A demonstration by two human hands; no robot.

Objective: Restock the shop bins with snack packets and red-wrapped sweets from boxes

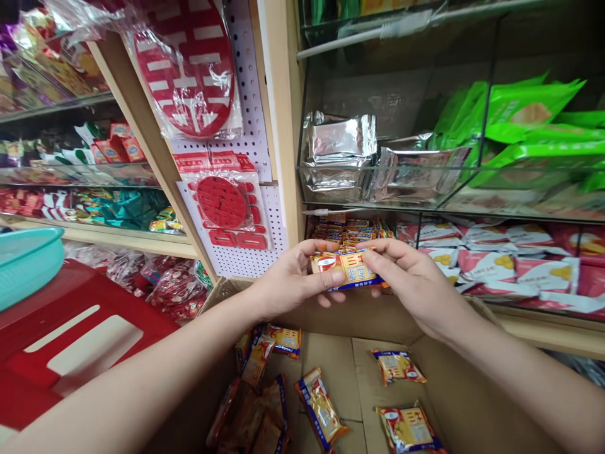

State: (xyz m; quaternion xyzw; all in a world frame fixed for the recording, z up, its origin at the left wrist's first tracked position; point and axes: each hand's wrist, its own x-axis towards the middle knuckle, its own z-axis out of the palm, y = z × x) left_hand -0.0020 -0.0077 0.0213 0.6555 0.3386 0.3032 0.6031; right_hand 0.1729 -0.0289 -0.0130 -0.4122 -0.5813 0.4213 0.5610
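Observation:
Both my hands hold a small stack of orange-and-blue snack packets (350,268) in front of a glass shelf compartment. My left hand (293,277) pinches the stack's left end, thumb on top. My right hand (411,277) grips the right end with curled fingers. Just behind the stack, more of the same packets (347,230) lie piled in the compartment. Below my arms an open cardboard box (425,366) holds several loose packets of the same kind (321,410).
Silver packets (338,154), green packets (529,126) and pink-white packets (510,258) fill neighbouring glass compartments. Red paper decorations (189,69) hang on a pegboard. A red plastic stool (70,334) and teal basket (26,258) stand at left.

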